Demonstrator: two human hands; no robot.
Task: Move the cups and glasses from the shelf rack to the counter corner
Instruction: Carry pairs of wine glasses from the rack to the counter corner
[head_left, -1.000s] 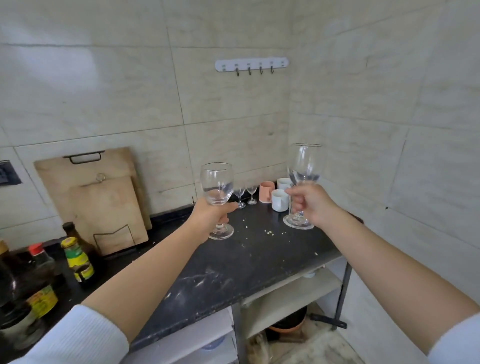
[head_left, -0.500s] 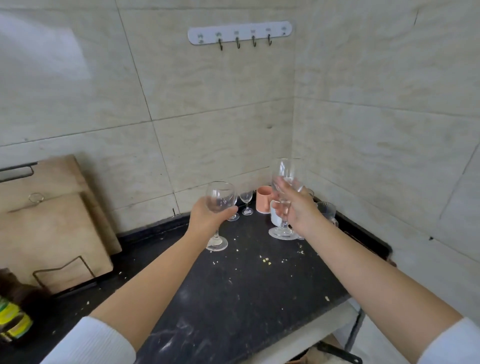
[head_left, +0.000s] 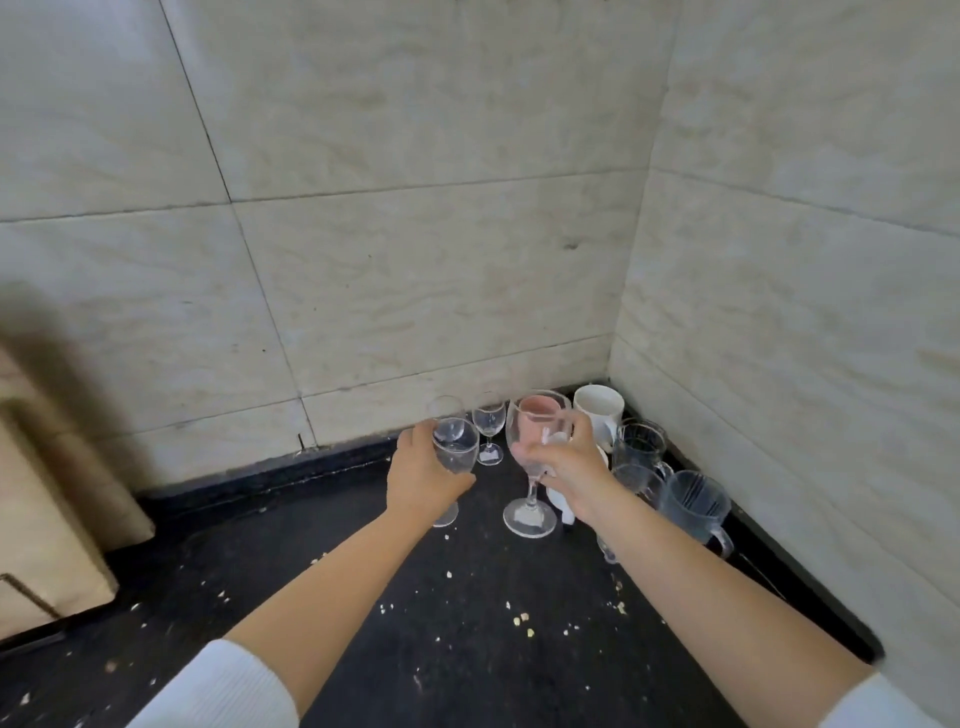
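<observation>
My left hand (head_left: 422, 475) grips a small clear wine glass (head_left: 456, 445) by the bowl, its foot just above or on the black counter (head_left: 467, 649). In my right hand (head_left: 574, 475) is a taller wine glass (head_left: 530, 470), held at the bowl; its foot is at the counter surface. Both are close to the corner, where a small stemmed glass (head_left: 489, 427), a pink cup (head_left: 537, 410), a white mug (head_left: 598, 408) and clear glass mugs (head_left: 693, 501) stand. The shelf rack is out of view.
Tiled walls meet at the corner behind the cups. Wooden cutting boards (head_left: 47, 525) lean on the wall at the left. Crumbs are scattered over the counter. The counter's right edge runs along the right wall.
Both hands have carried their glasses forward and down into the corner. The view has closed in, so the hook rail and the bottles are out of frame.
</observation>
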